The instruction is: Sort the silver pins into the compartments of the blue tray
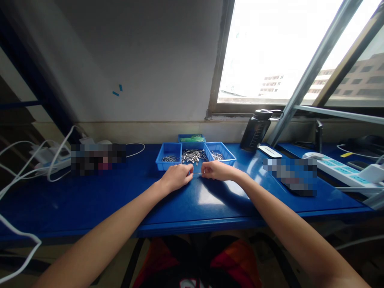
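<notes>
While 2 hands (177, 175) (218, 170) pinch it, the thin rod (197, 173) runs left-to-right.

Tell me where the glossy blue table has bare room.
Bare tabletop: between curling white cables and left forearm; between that and right forearm. Crowded: blue plastic trays and slim silver metal pieces, beyond left hand and right hand.

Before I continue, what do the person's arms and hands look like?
The left hand and right hand wear no gloves. The left arm and right arm are bare, with no visible sleeves, watch, cables or markings. Below, the clothing is black, red and orange.
</notes>
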A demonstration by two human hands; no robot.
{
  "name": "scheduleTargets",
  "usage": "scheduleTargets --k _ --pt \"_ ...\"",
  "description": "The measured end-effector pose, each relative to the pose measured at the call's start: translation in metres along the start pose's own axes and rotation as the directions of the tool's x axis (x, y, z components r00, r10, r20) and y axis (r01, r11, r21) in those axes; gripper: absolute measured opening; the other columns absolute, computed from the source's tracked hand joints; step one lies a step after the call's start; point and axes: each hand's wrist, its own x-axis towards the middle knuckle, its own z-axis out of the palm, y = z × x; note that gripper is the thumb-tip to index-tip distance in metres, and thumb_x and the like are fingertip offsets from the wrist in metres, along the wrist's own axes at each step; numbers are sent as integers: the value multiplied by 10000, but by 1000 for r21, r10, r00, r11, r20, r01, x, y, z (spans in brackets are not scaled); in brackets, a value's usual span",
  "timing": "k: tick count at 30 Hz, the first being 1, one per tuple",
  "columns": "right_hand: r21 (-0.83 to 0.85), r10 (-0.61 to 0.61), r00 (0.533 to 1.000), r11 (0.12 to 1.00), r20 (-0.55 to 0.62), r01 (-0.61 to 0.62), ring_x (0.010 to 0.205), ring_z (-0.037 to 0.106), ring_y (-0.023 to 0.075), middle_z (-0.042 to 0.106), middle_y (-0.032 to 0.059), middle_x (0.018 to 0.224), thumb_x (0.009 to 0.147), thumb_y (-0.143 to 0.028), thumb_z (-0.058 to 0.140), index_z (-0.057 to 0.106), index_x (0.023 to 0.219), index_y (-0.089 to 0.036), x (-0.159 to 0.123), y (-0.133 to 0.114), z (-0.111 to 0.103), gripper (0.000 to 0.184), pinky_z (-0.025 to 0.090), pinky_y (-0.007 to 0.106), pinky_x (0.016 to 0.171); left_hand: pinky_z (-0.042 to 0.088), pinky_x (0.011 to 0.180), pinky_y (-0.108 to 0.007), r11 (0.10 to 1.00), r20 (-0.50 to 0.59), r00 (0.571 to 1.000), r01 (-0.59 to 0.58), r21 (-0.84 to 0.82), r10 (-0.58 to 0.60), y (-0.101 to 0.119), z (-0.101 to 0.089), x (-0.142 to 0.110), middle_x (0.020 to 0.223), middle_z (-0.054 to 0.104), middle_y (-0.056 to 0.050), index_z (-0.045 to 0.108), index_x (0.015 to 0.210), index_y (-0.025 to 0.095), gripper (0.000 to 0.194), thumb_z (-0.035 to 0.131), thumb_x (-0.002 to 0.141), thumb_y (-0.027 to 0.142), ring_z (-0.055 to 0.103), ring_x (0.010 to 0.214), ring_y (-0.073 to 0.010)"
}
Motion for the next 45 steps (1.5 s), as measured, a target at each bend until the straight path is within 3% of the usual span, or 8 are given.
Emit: scheduleTargets --k 21,31,45 --pt "26 -20 1000 999 10 19 481 512 91 582 5 617 802 -344 427 581 804 -162 -1 1 -1 238 397 208 502 414 620 -275 1000 -35 999 21 -5 -21 0 1 0 809 640 -63 561 909 197 300 324 864 376 598 756 -217" --pt "140 -61 998 988 -6 61 514 508 91 573 6 637 825 -386 394 576 844 -161 -4 -8 -4 290 409 211 526 401 609 -238 974 -185 980 -111 -198 74 -1 4 0 887 596 -15 561 942 220 226 407 833 345 556 721 -144" --pt "168 -95 995 982 35 88 507 491 83 562 2 622 820 -452 401 563 771 -150 -2 -9 1 346 387 190 497 428 670 -232 930 -137 984 -151 -335 110 -1 4 4 835 585 -14 581 887 184 170 469 798 276 539 692 -111"
